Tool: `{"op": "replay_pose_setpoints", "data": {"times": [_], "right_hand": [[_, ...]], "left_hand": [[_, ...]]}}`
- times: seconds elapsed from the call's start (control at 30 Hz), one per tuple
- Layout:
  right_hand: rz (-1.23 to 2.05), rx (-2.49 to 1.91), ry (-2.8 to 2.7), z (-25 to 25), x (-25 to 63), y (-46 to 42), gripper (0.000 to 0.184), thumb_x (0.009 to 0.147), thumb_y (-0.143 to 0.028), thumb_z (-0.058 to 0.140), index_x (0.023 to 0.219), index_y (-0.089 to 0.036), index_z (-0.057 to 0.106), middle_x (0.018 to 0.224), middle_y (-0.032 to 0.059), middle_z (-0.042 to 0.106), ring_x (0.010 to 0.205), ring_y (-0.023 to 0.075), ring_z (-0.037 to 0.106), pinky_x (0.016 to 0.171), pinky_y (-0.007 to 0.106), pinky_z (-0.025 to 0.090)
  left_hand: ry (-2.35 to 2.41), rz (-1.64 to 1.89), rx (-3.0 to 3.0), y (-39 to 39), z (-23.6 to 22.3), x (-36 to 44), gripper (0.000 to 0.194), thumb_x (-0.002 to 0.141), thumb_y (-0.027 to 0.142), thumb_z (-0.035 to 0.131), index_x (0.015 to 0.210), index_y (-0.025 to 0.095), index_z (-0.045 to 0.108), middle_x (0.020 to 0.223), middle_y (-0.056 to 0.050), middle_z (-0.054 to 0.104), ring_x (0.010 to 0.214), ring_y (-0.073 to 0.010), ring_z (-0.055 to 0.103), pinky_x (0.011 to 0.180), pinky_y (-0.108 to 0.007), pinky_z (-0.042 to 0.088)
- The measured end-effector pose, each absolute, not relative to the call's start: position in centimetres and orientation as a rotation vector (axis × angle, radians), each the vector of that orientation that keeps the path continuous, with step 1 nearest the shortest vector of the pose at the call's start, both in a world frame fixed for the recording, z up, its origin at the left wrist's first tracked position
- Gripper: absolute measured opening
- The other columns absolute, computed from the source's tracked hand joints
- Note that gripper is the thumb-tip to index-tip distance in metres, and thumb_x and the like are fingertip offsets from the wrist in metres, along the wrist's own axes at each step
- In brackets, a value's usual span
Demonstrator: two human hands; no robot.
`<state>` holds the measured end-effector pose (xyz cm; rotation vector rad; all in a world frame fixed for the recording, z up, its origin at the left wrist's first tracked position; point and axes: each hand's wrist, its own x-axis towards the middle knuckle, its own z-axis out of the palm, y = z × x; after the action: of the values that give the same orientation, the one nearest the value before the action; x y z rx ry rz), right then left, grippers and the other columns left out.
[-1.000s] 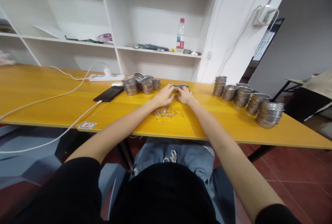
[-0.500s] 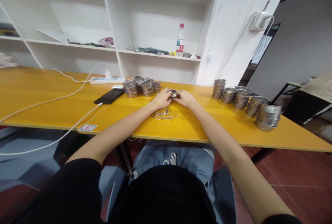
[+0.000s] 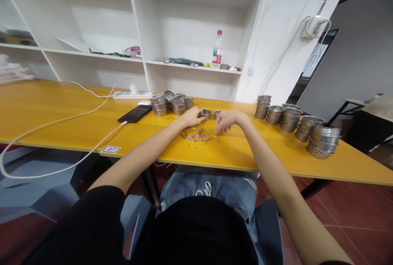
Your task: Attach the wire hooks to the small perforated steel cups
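Observation:
My left hand (image 3: pixel 193 117) rests on the table with its fingertips closed at the left side of a small perforated metal cup (image 3: pixel 206 114). A second small metal cup (image 3: pixel 217 113) stands to the right, partly behind my right hand (image 3: pixel 227 121). That hand is bent downward, its fingers curled together just above the right end of a loose tangle of thin metal wire rings (image 3: pixel 196 135). What lies between those fingertips, if anything, is too small to make out.
Perforated metal cups (image 3: pixel 172 103) are piled at the back left, and stacked cups (image 3: pixel 291 117) line the right side. A black phone (image 3: pixel 135 113) with a white cable (image 3: pixel 92 148) lies left, near a power strip (image 3: pixel 123 95). White shelving (image 3: pixel 193 65) stands behind, holding a bottle (image 3: pixel 217 50).
My hands were together at one metal cup and are now apart. The right hand has moved toward me, over the wire rings, exposing two cups. The view has shifted slightly.

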<state>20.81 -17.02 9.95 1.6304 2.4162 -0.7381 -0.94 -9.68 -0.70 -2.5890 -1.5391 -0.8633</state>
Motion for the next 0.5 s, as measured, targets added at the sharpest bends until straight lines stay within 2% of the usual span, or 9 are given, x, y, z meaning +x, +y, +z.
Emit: {"op": "replay_pose_setpoints", "data": {"times": [0.07,0.13,0.3,0.5], "right_hand": [[-0.875,1.544,2.254,9.8,20.8,-17.2,0.044,0.057,-0.043,0.101,0.077,-0.013,0.075,0.083,0.0062,0.078,0.071,0.0144,0.067,0.061,0.023,0.045],[-0.899,1.52,2.239,9.4,20.6,-16.9,0.052,0.05,-0.049,0.103,0.076,-0.013,0.074,0.08,0.0048,0.076,0.069,0.0131,0.065,0.058,0.023,0.043],[-0.839,1.568,2.28,8.0,19.7,-16.2,0.044,0.057,-0.041,0.101,0.068,-0.014,0.068,0.066,0.0014,0.067,0.063,0.0127,0.06,0.053,0.023,0.042],[-0.74,1.572,2.297,7.1,19.3,-15.7,0.036,0.064,-0.03,0.095,0.058,-0.015,0.063,0.057,0.0023,0.061,0.053,0.0115,0.052,0.049,0.024,0.04]], "left_hand": [[-1.512,-0.887,-2.597,-9.6,-0.8,-0.9,0.038,0.093,0.052,0.067,0.1,0.017,0.076,0.107,-0.014,0.075,0.101,-0.0278,0.071,0.097,-0.037,0.057],[-1.486,-0.887,-2.609,-9.6,-0.8,-0.8,0.038,0.094,0.052,0.066,0.1,0.016,0.076,0.108,-0.014,0.074,0.101,-0.0283,0.071,0.097,-0.037,0.057],[-1.46,-0.886,-2.624,-9.6,-1.0,-0.5,0.036,0.094,0.05,0.065,0.099,0.016,0.076,0.107,-0.015,0.074,0.1,-0.0293,0.071,0.097,-0.04,0.057],[-1.401,-0.978,-2.669,-9.2,-1.5,-0.7,0.034,0.092,0.049,0.067,0.094,0.017,0.074,0.103,-0.015,0.073,0.098,-0.0291,0.069,0.097,-0.042,0.057]]}}
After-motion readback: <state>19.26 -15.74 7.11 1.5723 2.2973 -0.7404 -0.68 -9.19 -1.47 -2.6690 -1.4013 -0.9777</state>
